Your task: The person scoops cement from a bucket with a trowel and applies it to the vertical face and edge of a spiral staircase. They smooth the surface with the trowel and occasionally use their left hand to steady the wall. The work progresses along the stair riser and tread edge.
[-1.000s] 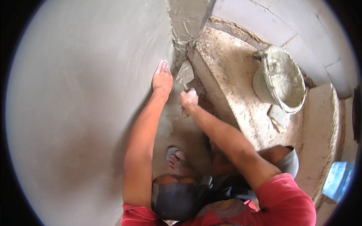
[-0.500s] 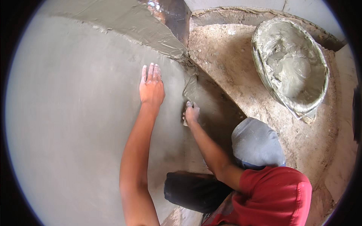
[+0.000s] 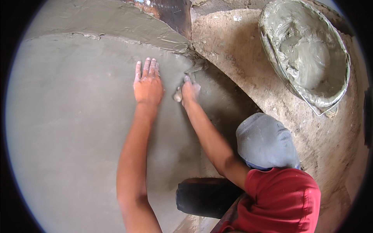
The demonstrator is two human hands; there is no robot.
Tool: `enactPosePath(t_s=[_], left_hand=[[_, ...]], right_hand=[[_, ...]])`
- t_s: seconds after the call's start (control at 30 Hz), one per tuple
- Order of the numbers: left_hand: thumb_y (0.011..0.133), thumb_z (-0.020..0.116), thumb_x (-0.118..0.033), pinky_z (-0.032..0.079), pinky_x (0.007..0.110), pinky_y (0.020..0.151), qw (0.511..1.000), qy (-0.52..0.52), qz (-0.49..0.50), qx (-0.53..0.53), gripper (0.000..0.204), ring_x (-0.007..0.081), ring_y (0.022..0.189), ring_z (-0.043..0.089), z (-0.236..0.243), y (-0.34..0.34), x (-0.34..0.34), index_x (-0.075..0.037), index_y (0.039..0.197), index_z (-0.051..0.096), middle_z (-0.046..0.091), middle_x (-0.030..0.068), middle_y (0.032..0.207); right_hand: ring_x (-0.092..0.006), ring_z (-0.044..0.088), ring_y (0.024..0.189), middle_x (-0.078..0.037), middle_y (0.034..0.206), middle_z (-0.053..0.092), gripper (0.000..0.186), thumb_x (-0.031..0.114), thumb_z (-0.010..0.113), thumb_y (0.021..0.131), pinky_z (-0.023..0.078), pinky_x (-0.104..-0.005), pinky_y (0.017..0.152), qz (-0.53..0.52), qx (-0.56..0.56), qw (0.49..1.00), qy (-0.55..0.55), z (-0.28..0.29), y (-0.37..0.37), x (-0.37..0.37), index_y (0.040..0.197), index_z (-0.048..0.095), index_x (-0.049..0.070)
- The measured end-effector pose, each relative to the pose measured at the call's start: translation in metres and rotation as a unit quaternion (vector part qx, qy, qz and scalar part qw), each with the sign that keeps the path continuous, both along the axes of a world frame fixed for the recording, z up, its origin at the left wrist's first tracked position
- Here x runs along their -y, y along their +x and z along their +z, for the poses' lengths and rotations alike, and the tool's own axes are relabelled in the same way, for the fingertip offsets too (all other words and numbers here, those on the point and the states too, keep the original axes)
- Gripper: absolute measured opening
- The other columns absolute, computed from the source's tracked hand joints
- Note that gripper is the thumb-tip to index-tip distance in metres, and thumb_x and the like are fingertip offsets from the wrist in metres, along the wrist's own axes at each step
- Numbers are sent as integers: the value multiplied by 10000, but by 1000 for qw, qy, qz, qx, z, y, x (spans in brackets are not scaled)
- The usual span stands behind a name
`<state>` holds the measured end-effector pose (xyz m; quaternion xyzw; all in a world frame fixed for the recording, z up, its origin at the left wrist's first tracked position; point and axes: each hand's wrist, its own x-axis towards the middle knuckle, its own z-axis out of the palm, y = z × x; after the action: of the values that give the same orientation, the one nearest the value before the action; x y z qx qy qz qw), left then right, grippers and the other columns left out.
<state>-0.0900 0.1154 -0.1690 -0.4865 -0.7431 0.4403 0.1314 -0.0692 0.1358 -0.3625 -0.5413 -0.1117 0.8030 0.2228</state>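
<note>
My left hand (image 3: pixel 148 86) lies with its fingers stretched out over the smooth grey plastered surface (image 3: pixel 77 116), back of the hand up and fingertips whitened with residue. Nothing shows in it. My right hand is out of view. Just right of my hand, a co-worker's hand (image 3: pixel 190 91) grips the handle of a small trowel (image 3: pixel 178 95). Its blade (image 3: pixel 197 68) is at the rough upper right edge of the plaster, partly coated in grey mix.
A co-worker in a red shirt (image 3: pixel 283 200) and grey cap (image 3: pixel 266 139) crouches at the lower right. Farther up stands a bucket (image 3: pixel 278 72) of wet grey mortar on a rough tan surface (image 3: pixel 229 46). A dark brown panel (image 3: pixel 173 17) borders the plaster at the top.
My left hand has shifted slightly left and up, with fingers still extended. The co-worker's hand and trowel have moved up and left. The whole view has shifted a little.
</note>
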Motion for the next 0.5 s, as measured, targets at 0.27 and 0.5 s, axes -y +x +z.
enactPosePath(t_s=[0.27,0.5], left_hand=[[1050,450,-302,77,475,1355,999,6,30,-21,630,172,1632,208,34,5,7,-129,1652,380,320,-20,1743],[1065,423,-310,79,470,1355,997,14,27,-78,638,180,1634,201,51,10,16,-132,1671,337,304,-12,1749]], right_hand=[[-274,732,771,-203,1048,676,376,231,715,1013,651,-425,602,-56,-122,991,-20,75,-17,-60,1106,588,-111],[-244,706,774,-155,1026,647,374,253,710,1028,651,-434,586,-43,-256,966,-2,147,12,-38,1147,588,-81]])
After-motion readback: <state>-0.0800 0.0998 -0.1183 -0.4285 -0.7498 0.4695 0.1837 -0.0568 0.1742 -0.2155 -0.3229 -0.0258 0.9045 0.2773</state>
